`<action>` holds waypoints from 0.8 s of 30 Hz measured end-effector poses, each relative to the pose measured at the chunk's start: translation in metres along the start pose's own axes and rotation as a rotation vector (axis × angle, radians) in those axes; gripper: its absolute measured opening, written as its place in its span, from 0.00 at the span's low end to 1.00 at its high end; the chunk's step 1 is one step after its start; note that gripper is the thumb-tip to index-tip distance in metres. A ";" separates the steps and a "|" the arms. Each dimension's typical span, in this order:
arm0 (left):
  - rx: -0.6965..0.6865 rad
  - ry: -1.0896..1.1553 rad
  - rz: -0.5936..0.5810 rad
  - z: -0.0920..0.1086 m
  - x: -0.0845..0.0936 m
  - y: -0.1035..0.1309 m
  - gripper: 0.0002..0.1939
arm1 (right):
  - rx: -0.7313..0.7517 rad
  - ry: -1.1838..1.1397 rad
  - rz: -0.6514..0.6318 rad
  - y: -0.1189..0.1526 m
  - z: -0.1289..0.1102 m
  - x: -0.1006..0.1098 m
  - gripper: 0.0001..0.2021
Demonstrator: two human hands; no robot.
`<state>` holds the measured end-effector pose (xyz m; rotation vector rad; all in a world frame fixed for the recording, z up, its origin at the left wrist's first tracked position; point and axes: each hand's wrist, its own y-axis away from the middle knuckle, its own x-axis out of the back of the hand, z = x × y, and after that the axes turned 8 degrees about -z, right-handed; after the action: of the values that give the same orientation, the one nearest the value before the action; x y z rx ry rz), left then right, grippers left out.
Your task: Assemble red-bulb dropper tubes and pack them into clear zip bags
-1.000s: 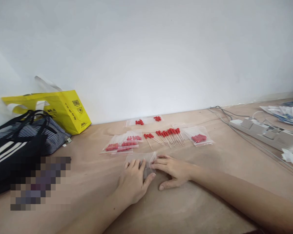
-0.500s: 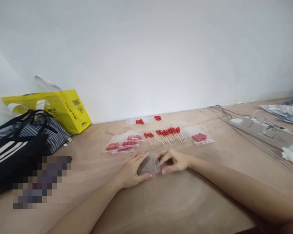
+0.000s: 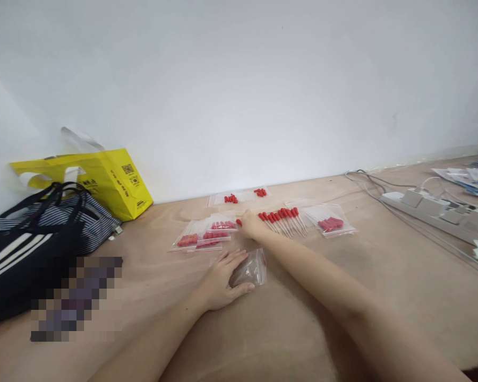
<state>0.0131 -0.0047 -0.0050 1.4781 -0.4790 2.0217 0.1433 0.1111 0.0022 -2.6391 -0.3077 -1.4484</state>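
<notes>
My left hand (image 3: 225, 281) lies on the table with its fingers and thumb spread, touching the left part of a clear zip bag (image 3: 257, 268). The bag looks flat, with nothing visible in it. My right hand (image 3: 252, 225) is stretched forward to the left end of a row of red-bulbed droppers (image 3: 281, 217) with thin pale stems. A red bulb (image 3: 239, 223) shows just left of that hand. Its fingers are mostly hidden behind the hand itself, so their grip does not show.
Filled zip bags of droppers lie left (image 3: 213, 233) and right (image 3: 330, 224) of the row. Behind it, red bulbs (image 3: 231, 199) rest on more clear plastic. A yellow bag (image 3: 131, 185) and black bag (image 3: 32, 270) stand left; a power strip (image 3: 430, 215) with cables lies right.
My right hand has left the clear zip bag and moved forward to the left end of the dropper row. My left hand stays at the bag. The view has shifted slightly.
</notes>
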 end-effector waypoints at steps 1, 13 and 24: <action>-0.001 -0.002 0.000 0.000 0.000 0.000 0.34 | -0.002 -0.017 -0.002 0.001 -0.001 0.001 0.15; 0.048 0.002 0.019 0.007 -0.002 -0.008 0.34 | 0.106 -0.797 0.237 0.079 0.081 0.041 0.28; 0.092 0.005 0.050 0.015 -0.005 -0.017 0.32 | 0.118 -1.168 -0.020 0.114 0.072 0.005 0.14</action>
<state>0.0359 -0.0021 -0.0061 1.5283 -0.4298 2.1113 0.2313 0.0149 -0.0327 -3.0225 -0.4634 0.2665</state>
